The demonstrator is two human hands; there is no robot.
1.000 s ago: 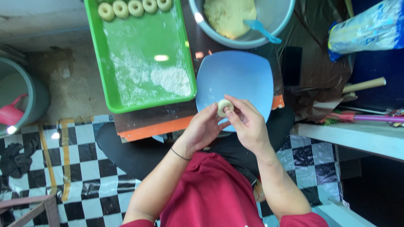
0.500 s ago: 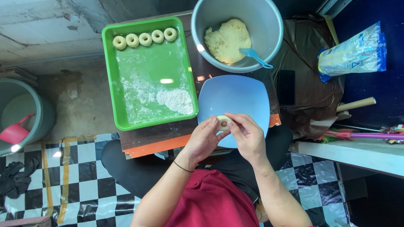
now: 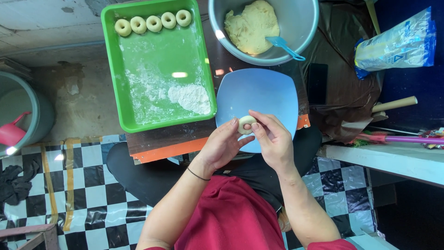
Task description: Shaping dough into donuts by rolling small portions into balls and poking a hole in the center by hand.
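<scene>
Both hands, left hand (image 3: 222, 146) and right hand (image 3: 273, 139), pinch a smooth, pale dough ring (image 3: 246, 124) over the blue square plastic plate (image 3: 259, 92). Too round for a long axis. 4 rings sit in the floury green tray (image 3: 157, 74) left of the plate.

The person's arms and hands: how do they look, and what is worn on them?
Both forearms are bare. The left hand has a thin dark band around its wrist. The right hand shows no band, ring or glove. Red sleeves of a red top appear only at the bottom edge of the head view. No watch is visible.
</scene>
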